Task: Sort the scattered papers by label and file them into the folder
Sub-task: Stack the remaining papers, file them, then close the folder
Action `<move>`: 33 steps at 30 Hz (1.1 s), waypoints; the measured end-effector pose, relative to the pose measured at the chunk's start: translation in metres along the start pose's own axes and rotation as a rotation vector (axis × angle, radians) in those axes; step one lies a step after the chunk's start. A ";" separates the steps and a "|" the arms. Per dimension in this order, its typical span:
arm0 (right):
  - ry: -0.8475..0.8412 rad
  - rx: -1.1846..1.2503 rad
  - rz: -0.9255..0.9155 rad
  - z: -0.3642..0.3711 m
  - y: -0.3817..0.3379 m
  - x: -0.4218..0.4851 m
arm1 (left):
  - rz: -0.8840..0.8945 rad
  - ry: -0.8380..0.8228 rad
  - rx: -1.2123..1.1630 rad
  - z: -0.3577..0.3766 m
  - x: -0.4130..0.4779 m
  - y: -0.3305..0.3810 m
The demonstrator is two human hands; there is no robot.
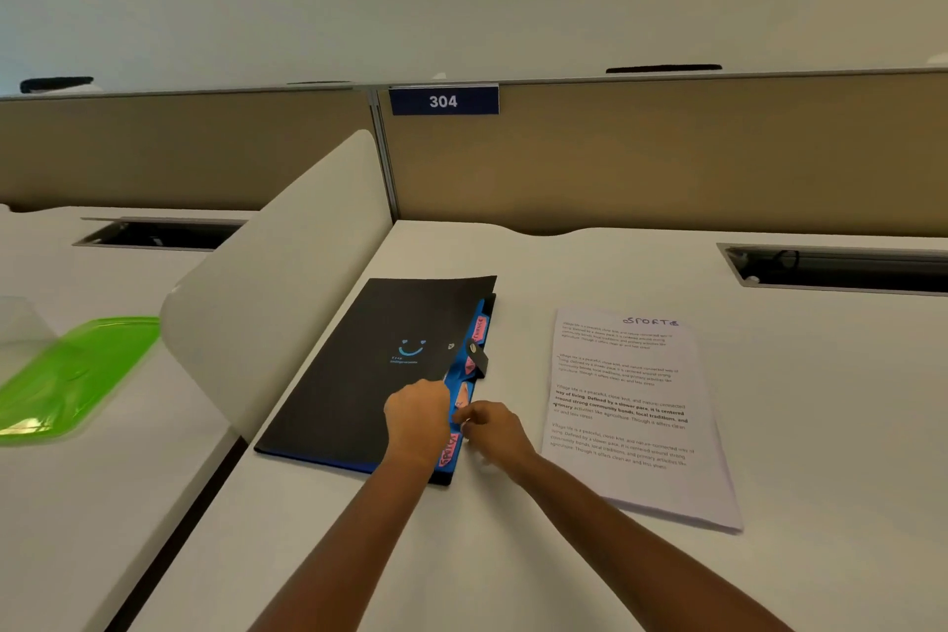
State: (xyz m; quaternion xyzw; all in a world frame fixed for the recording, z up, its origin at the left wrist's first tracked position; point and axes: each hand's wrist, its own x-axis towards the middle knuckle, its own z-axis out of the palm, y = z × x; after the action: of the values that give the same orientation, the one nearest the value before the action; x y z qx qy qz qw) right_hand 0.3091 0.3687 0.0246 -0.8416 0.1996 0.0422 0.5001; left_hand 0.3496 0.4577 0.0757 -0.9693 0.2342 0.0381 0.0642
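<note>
On the white tabletop (513, 554) of a partitioned desk, both hands, left hand (418, 418) and right hand (492, 429), curl on the tabbed right edge of the black folder (369, 370), while the papers (631, 416), long axis pointing away, lie just right, nearer the right hand.

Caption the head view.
Both hands work the black folder's tabbed edge beside a paper stack labelled SPORTS.

the white counter (513, 554) carries a closed black folder (359, 375) and, just beside it on the right, a stack of printed papers (631, 426) headed "sports", lying flat.
</note>
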 end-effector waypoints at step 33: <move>0.179 0.026 -0.355 0.032 -0.068 -0.014 | 0.007 0.337 -0.595 -0.029 0.007 -0.045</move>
State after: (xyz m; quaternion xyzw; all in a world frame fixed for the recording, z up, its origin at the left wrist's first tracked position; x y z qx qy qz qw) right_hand 0.3256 0.4289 0.0685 -0.8574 0.0924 -0.1243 0.4907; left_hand 0.3775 0.4906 0.1083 -0.9374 0.2236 -0.0559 -0.2612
